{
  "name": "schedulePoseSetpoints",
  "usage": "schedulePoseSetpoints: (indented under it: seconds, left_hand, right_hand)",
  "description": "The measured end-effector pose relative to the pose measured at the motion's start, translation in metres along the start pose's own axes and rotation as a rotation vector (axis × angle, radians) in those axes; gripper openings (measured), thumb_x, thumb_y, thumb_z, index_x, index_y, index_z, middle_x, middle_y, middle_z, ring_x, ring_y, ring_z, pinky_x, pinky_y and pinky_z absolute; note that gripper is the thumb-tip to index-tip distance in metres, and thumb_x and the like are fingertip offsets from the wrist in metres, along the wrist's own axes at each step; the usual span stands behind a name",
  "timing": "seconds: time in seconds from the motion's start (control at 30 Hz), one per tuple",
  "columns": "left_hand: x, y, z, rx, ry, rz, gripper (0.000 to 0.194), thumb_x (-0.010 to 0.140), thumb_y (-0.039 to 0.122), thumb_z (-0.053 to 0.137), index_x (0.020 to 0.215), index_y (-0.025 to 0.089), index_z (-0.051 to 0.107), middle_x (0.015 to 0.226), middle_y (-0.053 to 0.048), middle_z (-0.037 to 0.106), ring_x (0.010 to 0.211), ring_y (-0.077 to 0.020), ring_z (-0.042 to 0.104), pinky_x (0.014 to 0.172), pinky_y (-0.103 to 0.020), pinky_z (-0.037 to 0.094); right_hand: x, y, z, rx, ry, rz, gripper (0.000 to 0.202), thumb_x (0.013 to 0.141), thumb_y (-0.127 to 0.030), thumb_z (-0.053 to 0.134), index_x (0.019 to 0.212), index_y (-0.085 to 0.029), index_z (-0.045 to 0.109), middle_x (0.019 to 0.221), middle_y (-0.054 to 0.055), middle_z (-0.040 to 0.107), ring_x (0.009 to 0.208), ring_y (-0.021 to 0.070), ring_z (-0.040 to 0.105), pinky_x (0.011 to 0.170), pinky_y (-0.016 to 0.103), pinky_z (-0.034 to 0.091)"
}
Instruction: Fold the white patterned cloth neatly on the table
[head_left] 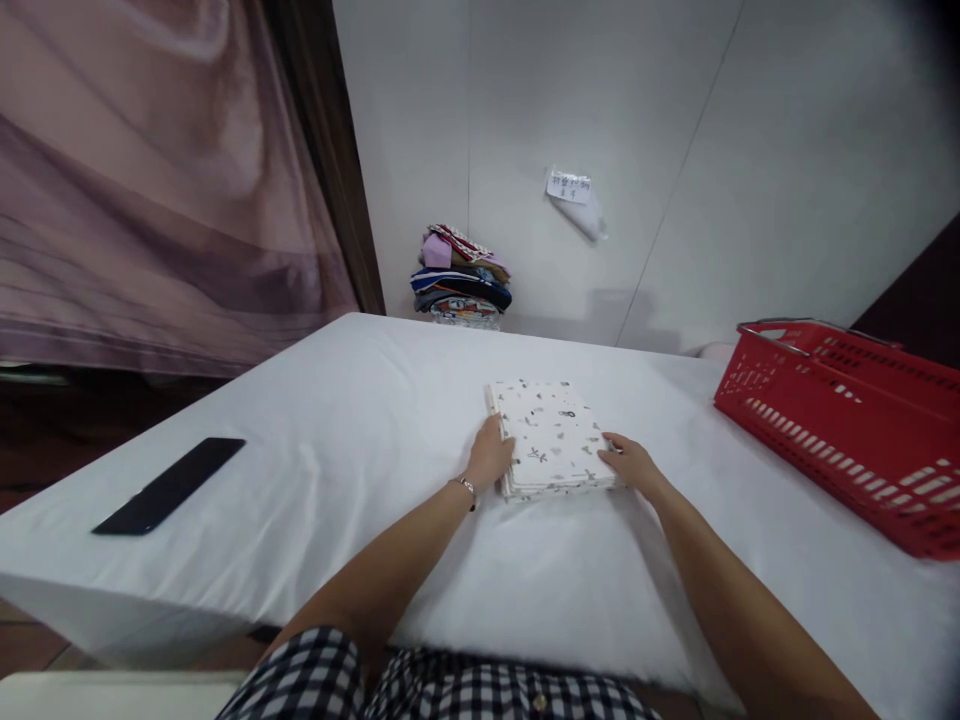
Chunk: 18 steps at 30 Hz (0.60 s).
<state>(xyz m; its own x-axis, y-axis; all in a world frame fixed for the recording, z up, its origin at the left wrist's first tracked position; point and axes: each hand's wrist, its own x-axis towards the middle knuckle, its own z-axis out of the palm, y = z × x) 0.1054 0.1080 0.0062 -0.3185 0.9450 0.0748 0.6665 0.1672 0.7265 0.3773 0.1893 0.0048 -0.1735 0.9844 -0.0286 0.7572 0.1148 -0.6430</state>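
Note:
A folded white cloth [551, 435] with small grey and brown printed figures lies in the middle of the white-covered table, its layers showing along the near edge. My left hand [491, 455] grips its left side, thumb on top and the other fingers partly hidden along the edge. At the right side, my right hand [628, 462] holds the near corner between thumb and fingers. A bracelet [466, 488] circles my left wrist.
A red plastic basket [847, 430] stands at the table's right. On the left lies a flat black object [172, 485]. Behind the table's far edge, a pile of folded fabrics [461, 275] rises against the wall. A pink curtain [150, 180] hangs at the left.

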Motion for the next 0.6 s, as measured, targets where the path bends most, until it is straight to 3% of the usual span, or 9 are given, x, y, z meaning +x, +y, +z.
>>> schedulePoseSetpoints:
  seconds: [0.1,0.2,0.3,0.4,0.6]
  left_hand:
    - [0.005,0.009,-0.006,0.081,-0.008,-0.003,0.053,0.08,0.026,0.049,0.132,0.015,0.039,0.145,-0.014,0.035,0.131,-0.0265,0.033,0.105,-0.038,0.03]
    - [0.012,0.019,-0.006,0.197,0.003,0.061,0.054,0.083,0.033,0.047,0.133,0.015,0.038,0.151,-0.013,0.021,0.139,-0.0267,0.018,0.11,-0.041,0.022]
    - [0.016,0.019,0.0,0.294,-0.06,0.118,0.055,0.086,0.042,0.041,0.134,0.015,0.037,0.153,-0.012,0.015,0.141,-0.0264,0.01,0.112,-0.045,0.014]
    - [0.017,0.008,0.008,0.334,-0.124,0.101,0.058,0.088,0.048,0.033,0.137,0.018,0.033,0.154,-0.009,0.013,0.141,-0.0265,0.009,0.111,-0.048,0.013]
    - [0.016,-0.007,0.017,0.3,-0.072,0.096,0.058,0.089,0.049,0.03,0.14,0.022,0.031,0.154,-0.005,0.012,0.141,-0.0234,0.009,0.112,-0.046,0.012]
  right_hand:
    - [0.0,-0.015,-0.002,-0.135,0.035,-0.103,0.048,0.078,-0.034,0.053,0.122,-0.015,0.058,0.129,0.013,0.055,0.116,0.0284,0.053,0.098,0.042,0.041]
    - [-0.001,-0.03,0.005,-0.195,0.063,-0.312,0.049,0.084,-0.04,0.046,0.128,-0.019,0.053,0.142,0.01,0.042,0.129,0.0259,0.039,0.105,0.042,0.034]
    - [-0.005,-0.038,0.018,-0.325,-0.06,-0.439,0.052,0.087,-0.044,0.043,0.133,-0.02,0.047,0.148,0.009,0.032,0.137,0.0253,0.025,0.109,0.043,0.025]
    - [-0.012,-0.041,0.027,-0.462,-0.173,-0.413,0.055,0.091,-0.047,0.034,0.137,-0.019,0.042,0.15,0.01,0.026,0.139,0.0259,0.017,0.11,0.046,0.018]
    - [-0.013,-0.042,0.026,-0.512,-0.244,-0.365,0.058,0.092,-0.049,0.028,0.141,-0.018,0.036,0.153,0.008,0.019,0.141,0.0246,0.011,0.111,0.045,0.014]
